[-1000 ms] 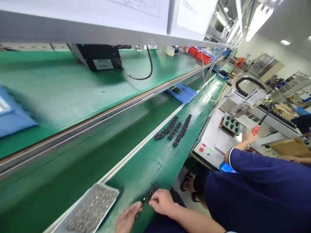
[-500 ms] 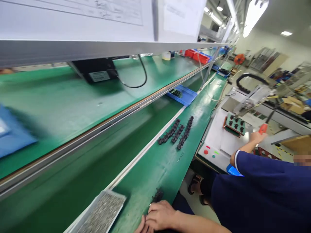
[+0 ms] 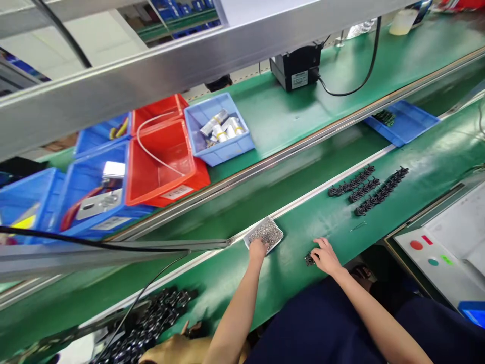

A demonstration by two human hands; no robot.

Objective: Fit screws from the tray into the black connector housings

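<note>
My left hand (image 3: 259, 248) reaches into a small white tray (image 3: 248, 236) filled with tiny metal pieces (image 3: 270, 231). Its fingertips are down among the pieces, so their grip is hidden. To the right, my right hand (image 3: 326, 258) rests at the green bench with thumb and fingers curved around a small black part (image 3: 309, 259). Beyond it, several similar black parts (image 3: 382, 192) lie in three rows. A thin bent metal piece (image 3: 358, 226) lies near the rows.
A blue tray (image 3: 420, 126) with green parts stands farther right. Red (image 3: 162, 156) and blue (image 3: 223, 131) bins line the upper shelf. A metal post (image 3: 204, 246) slants in from the left. A co-worker's hand (image 3: 185, 328) is beside a pile of black parts (image 3: 155, 316).
The view has swung left, bringing bins and the pile of black parts in. My hands, together at the bench before, are now apart, with the left one in the tray.
</note>
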